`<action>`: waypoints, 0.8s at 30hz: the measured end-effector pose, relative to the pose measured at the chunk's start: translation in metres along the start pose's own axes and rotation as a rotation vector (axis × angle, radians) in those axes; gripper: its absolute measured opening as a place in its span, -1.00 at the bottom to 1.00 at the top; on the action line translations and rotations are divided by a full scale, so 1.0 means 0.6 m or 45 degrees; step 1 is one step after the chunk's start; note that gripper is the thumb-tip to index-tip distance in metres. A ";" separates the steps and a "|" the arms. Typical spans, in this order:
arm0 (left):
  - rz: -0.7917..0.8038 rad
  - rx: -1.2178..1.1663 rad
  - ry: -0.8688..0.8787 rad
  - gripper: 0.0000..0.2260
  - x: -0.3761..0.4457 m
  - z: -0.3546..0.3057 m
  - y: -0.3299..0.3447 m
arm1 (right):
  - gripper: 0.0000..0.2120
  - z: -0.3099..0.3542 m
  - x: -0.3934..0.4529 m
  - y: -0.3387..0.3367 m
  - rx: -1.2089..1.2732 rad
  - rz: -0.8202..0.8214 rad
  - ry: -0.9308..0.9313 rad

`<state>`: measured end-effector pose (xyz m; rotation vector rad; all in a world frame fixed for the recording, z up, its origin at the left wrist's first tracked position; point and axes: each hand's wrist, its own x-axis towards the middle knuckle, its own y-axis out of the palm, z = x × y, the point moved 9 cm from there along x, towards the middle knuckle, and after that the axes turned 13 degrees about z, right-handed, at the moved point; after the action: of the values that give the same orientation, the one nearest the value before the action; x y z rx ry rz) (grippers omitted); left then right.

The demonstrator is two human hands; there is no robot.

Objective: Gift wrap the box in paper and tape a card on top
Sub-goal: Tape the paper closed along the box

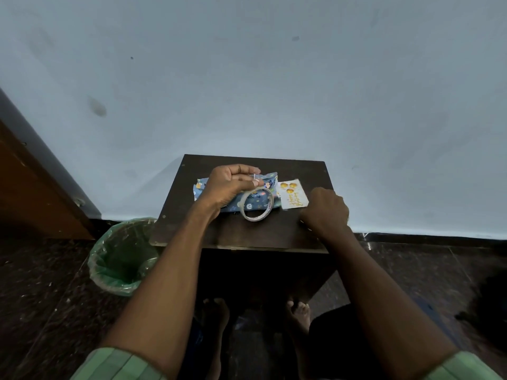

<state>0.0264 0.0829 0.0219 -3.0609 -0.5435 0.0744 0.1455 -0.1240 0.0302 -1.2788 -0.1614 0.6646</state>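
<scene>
Both bare forearms reach forward from rolled green sleeves. The left hand point(229, 185) is raised, palm turned inward, thumb and fingertips drawn together in a pinch. The right hand point(325, 211) lies lower and to the right, back up, fingers curled under into a loose fist.

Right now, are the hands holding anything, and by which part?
The left hand pinches the pulled-out free end of the clear tape roll between thumb and fingertips. The right hand is curled on the table; whether it holds anything cannot be told.
</scene>
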 end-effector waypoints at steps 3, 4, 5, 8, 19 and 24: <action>-0.025 0.046 0.003 -0.75 0.004 0.004 0.002 | -0.74 0.015 -0.003 0.014 -0.102 0.064 -0.025; -0.033 0.053 0.002 -0.76 0.004 0.005 0.005 | -0.72 0.022 -0.005 0.024 -0.144 0.089 -0.045; -0.038 0.058 0.002 -0.76 0.003 0.004 0.008 | -0.71 0.030 -0.009 0.031 -0.180 0.096 -0.068; -0.037 0.053 0.008 -0.76 0.000 0.002 0.013 | -0.74 0.054 -0.019 0.052 -0.208 0.134 -0.158; -0.041 -0.004 0.018 -0.77 -0.001 0.003 0.007 | -0.80 0.036 -0.005 0.048 -0.109 0.206 -0.112; -0.043 -0.021 0.029 -0.78 -0.002 0.002 0.009 | -0.93 0.061 -0.003 0.051 -0.143 0.172 -0.239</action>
<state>0.0272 0.0777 0.0204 -3.0631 -0.5977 0.0348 0.1156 -0.0908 0.0134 -1.3426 -0.2712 0.9025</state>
